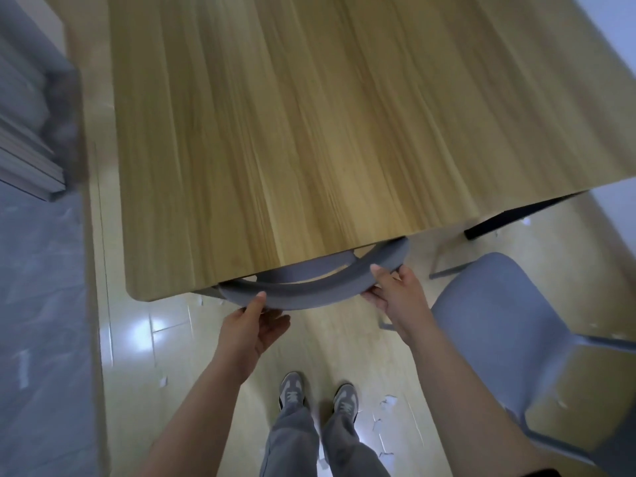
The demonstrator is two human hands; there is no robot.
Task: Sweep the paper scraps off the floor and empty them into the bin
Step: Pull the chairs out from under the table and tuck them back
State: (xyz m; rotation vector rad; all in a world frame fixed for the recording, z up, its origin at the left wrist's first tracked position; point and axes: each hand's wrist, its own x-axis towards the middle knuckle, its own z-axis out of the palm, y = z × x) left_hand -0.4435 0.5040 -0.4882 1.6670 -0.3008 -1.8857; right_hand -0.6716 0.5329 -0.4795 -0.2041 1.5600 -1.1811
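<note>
White paper scraps (387, 406) lie on the tiled floor to the right of my shoes, with another scrap (161, 381) further left. A grey chair (309, 294) is tucked under the wooden table, only its curved backrest showing. My left hand (256, 325) grips the backrest's left part, thumb on top. My right hand (395, 294) holds the backrest's right end. No broom, dustpan or bin is in view.
The wooden table (309, 132) fills the upper middle, its black leg (499, 223) at the right. A second grey chair (516, 339) stands close on my right. Grey panels (27, 166) lean at the far left. More scraps (629, 220) lie near the table leg.
</note>
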